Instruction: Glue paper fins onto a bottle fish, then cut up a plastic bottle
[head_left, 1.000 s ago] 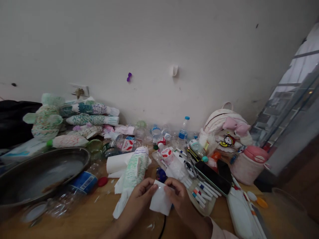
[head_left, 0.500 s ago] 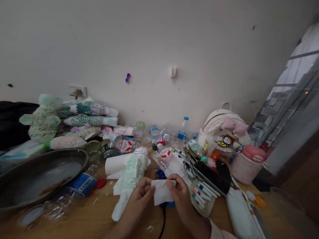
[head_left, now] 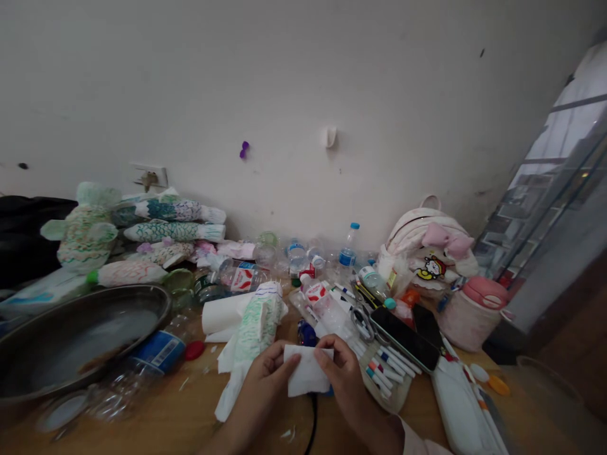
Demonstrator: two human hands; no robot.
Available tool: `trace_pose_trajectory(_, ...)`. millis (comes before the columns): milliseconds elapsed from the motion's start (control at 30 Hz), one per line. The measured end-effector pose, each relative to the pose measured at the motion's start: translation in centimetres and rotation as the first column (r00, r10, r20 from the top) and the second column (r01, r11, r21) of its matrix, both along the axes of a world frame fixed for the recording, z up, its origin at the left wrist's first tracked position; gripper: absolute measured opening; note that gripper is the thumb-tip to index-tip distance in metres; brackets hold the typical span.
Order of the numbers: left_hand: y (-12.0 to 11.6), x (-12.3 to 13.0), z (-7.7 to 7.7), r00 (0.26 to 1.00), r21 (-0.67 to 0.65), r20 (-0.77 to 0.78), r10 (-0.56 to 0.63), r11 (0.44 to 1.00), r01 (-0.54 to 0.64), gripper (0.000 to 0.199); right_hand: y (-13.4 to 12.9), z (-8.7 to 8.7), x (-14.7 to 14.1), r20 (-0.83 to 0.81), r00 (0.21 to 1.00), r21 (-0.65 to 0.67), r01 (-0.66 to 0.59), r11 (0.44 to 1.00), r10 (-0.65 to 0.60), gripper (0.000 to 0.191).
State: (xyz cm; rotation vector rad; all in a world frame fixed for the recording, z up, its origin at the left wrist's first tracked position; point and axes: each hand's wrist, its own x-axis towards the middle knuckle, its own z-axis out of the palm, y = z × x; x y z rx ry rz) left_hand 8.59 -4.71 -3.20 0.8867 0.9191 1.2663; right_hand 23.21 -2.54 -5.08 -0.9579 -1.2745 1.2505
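Observation:
A small white piece of folded paper (head_left: 308,373) is held up between my two hands, over the front of the table. My left hand (head_left: 269,373) pinches its left side, thumb on the near face. On the right edge, my right hand (head_left: 342,366) grips it the same way. Just left of my hands lies a paper-covered fish (head_left: 258,322) with green crayon-like scales and a white tail. Partly hidden behind the paper is a dark blue tool (head_left: 306,332) with a black cord (head_left: 313,423) running toward me.
At left stand a metal basin (head_left: 165,303) and a crushed plastic bottle (head_left: 159,351). A paper roll (head_left: 222,313) lies behind the fish. To the right are markers (head_left: 379,376), scissors (head_left: 363,322), a phone (head_left: 403,338) and a pink-lidded jar (head_left: 474,316). Several decorated fish (head_left: 175,230) are piled by the wall.
The paper now faces me more fully and shows a taller face, held slightly lower. Both hands keep hold of it, the fingers barely shifted. The view has moved slightly.

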Motion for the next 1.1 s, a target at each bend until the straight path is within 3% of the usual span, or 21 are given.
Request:
trace_pose_trajectory(233, 0.0, -0.5, 0.2, 0.998, 0.005, -0.019, 0.055, 0.998, -0.055, 0.04, -0.8, 1.4, -0.4, 0.012, 0.992, 0.009, -0.123, 0.992, 0.123, 0.026)
trace_pose_trajectory(433, -0.2, -0.5, 0.3, 0.994, 0.042, -0.094, 0.049, 0.998, -0.045, 0.04, -0.5, 0.9, -0.3, -0.045, 0.997, -0.067, -0.061, 0.996, 0.058, 0.027)
trace_pose_trajectory(700, 0.1, -0.4, 0.1, 0.994, 0.031, -0.108, 0.018, 0.999, -0.015, 0.042, -0.6, 0.9, -0.4, -0.025, 0.999, -0.047, -0.029, 0.998, 0.028, 0.03)
trace_pose_trajectory(933, 0.1, -0.1, -0.2, 0.999, -0.012, -0.012, 0.043, 0.999, -0.043, 0.037, 0.0, -0.7, -0.7, -0.082, 0.992, -0.035, -0.104, 0.994, 0.101, 0.042)
trace_pose_trajectory(1100, 0.2, -0.1, -0.3, 1.0, -0.009, -0.019, 0.007, 1.0, -0.007, 0.039, -0.1, -0.6, -0.5, -0.062, 0.982, -0.02, -0.182, 0.983, 0.18, 0.043)
